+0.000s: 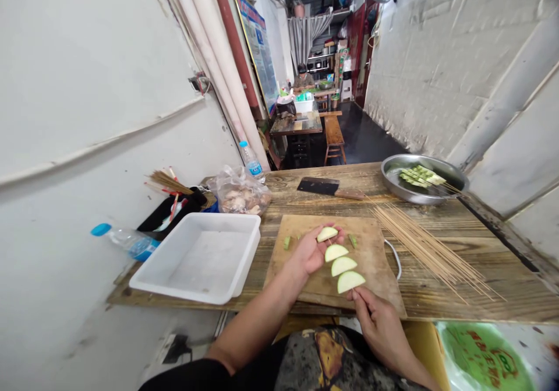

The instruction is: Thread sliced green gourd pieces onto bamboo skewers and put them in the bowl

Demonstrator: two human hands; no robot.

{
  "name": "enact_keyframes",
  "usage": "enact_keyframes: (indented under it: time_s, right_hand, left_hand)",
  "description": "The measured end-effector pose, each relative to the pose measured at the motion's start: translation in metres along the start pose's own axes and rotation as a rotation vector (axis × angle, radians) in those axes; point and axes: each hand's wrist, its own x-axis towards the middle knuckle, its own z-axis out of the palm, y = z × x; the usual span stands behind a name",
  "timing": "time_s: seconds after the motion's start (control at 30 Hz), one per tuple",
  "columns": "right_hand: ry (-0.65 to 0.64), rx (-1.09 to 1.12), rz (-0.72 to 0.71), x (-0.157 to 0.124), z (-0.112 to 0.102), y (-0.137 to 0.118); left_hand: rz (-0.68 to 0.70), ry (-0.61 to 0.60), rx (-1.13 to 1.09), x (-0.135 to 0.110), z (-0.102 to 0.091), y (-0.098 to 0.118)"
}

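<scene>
Half-moon zucchini slices (344, 266), pale with a thin green rim, sit spaced in a row on one thin skewer above the cutting board (290, 283). My left hand (309, 253) is closed around the farthest slice, its fingers at the slice's edge. My right hand (379, 316) pinches the near end of the skewer, just below the nearest slice. Small green end pieces (352, 240) lie on the board. Right of it, many bare bamboo skewers (430, 251) are spread on the wooden table. Most of the held skewer is hidden by the slices.
A white plastic tub (209, 257) stands left of the board. Beyond the board lies a cleaver (318, 186). A steel bowl (393, 184) at the back right holds skewered green slices. Water bottles (251, 161) and a bag of pale brown pieces (240, 196) stand at the left.
</scene>
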Motion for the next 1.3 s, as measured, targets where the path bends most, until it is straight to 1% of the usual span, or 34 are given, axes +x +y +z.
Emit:
enact_keyframes:
  time_s: [0.13, 0.33, 0.5, 0.6, 0.7, 0.77, 0.97, 1.07, 1.3]
  right_hand:
    - [0.003, -0.003, 0.0, -0.001, 0.0, 0.002]
    - [0.004, -0.006, -0.005, -0.002, 0.0, 0.002]
    - [0.094, -0.012, -0.048, -0.001, -0.002, 0.0]
    - [0.106, -0.015, -0.058, -0.001, -0.001, 0.0]
    - [0.077, -0.023, -0.063, -0.001, 0.001, 0.002]
    - [0.06, -0.032, -0.062, -0.001, 0.002, 0.003]
    - [0.048, -0.032, -0.06, -0.003, 0.001, 0.001]
    - [0.041, -0.033, -0.067, -0.004, 0.001, 0.0]
    - [0.026, -0.046, -0.081, -0.005, 0.002, 0.003]
  left_hand:
    - [0.032, 0.042, -0.023, 0.002, 0.002, 0.002]
    - [0.057, 0.041, -0.019, 0.003, 0.002, 0.001]
    - [0.165, 0.05, 0.021, -0.001, 0.0, -0.001]
    - [0.12, 0.035, -0.007, -0.005, 0.001, -0.002]
    - [0.049, -0.001, -0.033, -0.008, 0.006, -0.001]
    - [0.027, 0.003, -0.051, -0.01, 0.01, 0.0]
    - [0.023, 0.042, -0.079, -0.011, 0.013, 0.003]
    - [0.013, 0.029, -0.054, -0.01, 0.011, 0.002]
    - [0.053, 0.018, -0.002, -0.009, 0.007, 0.002]
